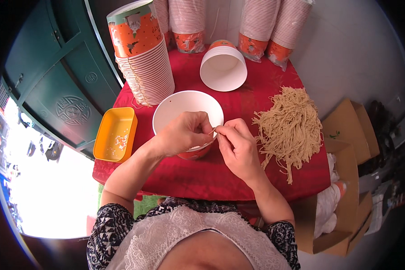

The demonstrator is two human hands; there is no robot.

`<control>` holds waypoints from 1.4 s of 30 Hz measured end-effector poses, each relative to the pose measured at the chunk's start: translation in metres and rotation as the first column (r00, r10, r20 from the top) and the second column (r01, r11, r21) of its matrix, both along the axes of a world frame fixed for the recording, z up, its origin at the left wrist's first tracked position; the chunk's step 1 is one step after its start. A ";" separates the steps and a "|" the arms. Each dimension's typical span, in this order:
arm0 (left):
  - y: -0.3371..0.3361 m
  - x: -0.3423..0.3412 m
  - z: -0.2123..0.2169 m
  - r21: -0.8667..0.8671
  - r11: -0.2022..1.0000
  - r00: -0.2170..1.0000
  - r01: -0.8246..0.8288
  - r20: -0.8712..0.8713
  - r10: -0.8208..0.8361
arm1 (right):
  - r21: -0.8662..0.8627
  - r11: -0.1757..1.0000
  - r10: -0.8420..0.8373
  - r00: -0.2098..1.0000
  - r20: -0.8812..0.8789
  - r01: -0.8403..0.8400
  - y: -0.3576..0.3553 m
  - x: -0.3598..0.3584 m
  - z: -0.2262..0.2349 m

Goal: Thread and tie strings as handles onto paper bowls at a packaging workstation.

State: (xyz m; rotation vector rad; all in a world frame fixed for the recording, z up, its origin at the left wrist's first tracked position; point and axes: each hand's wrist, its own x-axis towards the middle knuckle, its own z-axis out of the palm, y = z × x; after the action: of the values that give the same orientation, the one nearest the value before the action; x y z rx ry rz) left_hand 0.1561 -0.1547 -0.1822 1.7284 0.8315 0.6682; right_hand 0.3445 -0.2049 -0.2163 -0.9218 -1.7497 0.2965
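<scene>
red cloth point(238, 175) covers the table under your hands. your left hand point(182, 132) and right hand point(238, 146) meet over the near rim of the white paper bowl point(184, 105), both pinching one thin tan string point(213, 131) between fingertips. the pile of tan strings point(290, 128) lies just right of your right hand. an orange tray point(117, 135) sits left of the bowl.

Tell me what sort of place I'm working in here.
Likely a small food-prep stall by a doorway: stacks of paper bowls, a noodle pile on a red-clothed table, and cardboard boxes alongside.
</scene>
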 end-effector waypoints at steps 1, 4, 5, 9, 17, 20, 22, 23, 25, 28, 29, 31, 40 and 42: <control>0.000 0.001 0.001 0.027 1.000 1.000 0.000 -0.024 0.001 | 0.006 1.000 -0.017 1.000 0.011 0.017 0.001 0.000 -0.001; -0.004 0.000 -0.008 0.181 0.983 0.999 -0.039 -0.007 0.040 | 0.009 1.000 -0.011 0.999 0.041 0.011 0.003 -0.001 -0.005; -0.008 0.000 -0.008 0.182 0.982 0.999 -0.042 -0.009 0.044 | 0.010 1.000 -0.007 0.999 0.039 0.007 0.003 -0.001 -0.006; -0.021 0.012 -0.007 0.596 0.797 0.978 -0.098 -0.089 0.187 | 0.009 1.000 -0.022 0.998 0.060 0.022 0.004 0.000 -0.008; -0.028 0.013 -0.014 0.831 0.551 0.921 -0.080 -0.151 0.360 | 0.011 1.000 -0.002 0.998 0.062 0.001 0.003 0.002 -0.008; -0.026 0.011 -0.017 0.806 0.580 0.946 -0.114 -0.092 0.312 | -0.061 0.998 0.030 1.000 0.005 -0.029 0.005 0.001 -0.005; -0.026 0.011 -0.016 0.781 0.616 0.960 -0.101 -0.086 0.266 | -0.091 0.991 0.098 0.995 -0.002 -0.098 0.006 0.003 -0.004; -0.026 0.012 -0.015 0.781 0.616 0.961 -0.099 -0.086 0.263 | -0.090 0.991 0.095 0.995 -0.002 -0.095 0.006 0.003 -0.004; -0.027 0.012 -0.014 0.765 0.635 0.973 -0.110 -0.048 0.227 | -0.159 0.983 0.098 0.995 0.002 -0.097 0.004 0.004 -0.004; -0.026 0.010 -0.011 0.740 0.666 0.974 -0.098 -0.068 0.218 | -0.178 0.975 0.125 0.991 -0.037 -0.129 0.004 0.004 -0.003; -0.026 0.010 -0.011 0.739 0.666 0.973 -0.100 -0.066 0.219 | -0.179 0.975 0.126 0.991 -0.036 -0.130 0.003 0.004 -0.003; -0.027 0.008 -0.009 0.601 0.786 0.976 -0.145 -0.042 0.213 | -0.158 0.984 0.080 0.996 -0.030 -0.084 0.001 0.002 -0.003; -0.023 0.002 -0.001 0.341 0.924 0.974 -0.174 -0.080 0.213 | 0.145 0.988 -0.066 0.995 0.078 0.054 -0.011 -0.007 -0.008; -0.022 0.002 0.000 0.340 0.921 0.969 -0.190 -0.084 0.230 | 0.140 0.989 -0.052 0.994 0.096 0.038 -0.014 -0.006 -0.011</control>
State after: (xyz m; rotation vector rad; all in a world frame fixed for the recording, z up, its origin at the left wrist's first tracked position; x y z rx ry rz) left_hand 0.1584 -0.1767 -0.1824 2.0139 1.0482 0.8935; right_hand 0.3383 -0.2184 -0.2272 -0.8871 -1.8139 0.0997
